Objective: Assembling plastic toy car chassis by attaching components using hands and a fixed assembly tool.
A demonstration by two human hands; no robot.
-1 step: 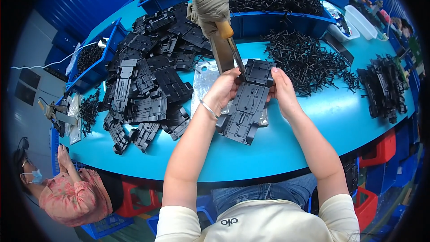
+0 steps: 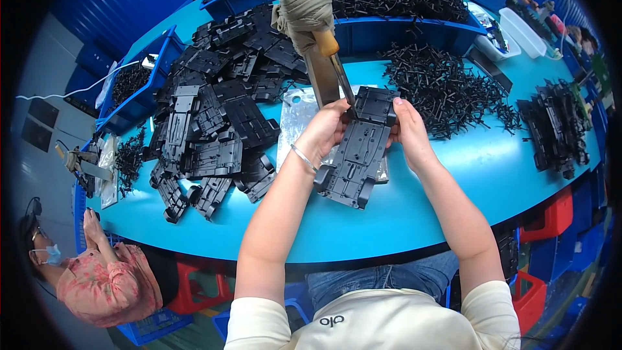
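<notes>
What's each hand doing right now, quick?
Left hand: closed on the black plastic part, gripping its left edge.
Right hand: closed on the same part's right edge.

A cream short-sleeved T-shirt [image 2: 389, 321] with a small dark chest mark, blue denim jeans [image 2: 382, 280], bare forearms, and a thin silver bangle [image 2: 303, 157] on the left wrist.

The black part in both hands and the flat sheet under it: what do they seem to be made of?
The black part, held by the left hand and the right hand, looks like moulded plastic: matt black, with ribs and recesses. The flat sheet on the table seems to be metal: grey, shiny, with blurred reflections, though coated board cannot be excluded.
</notes>
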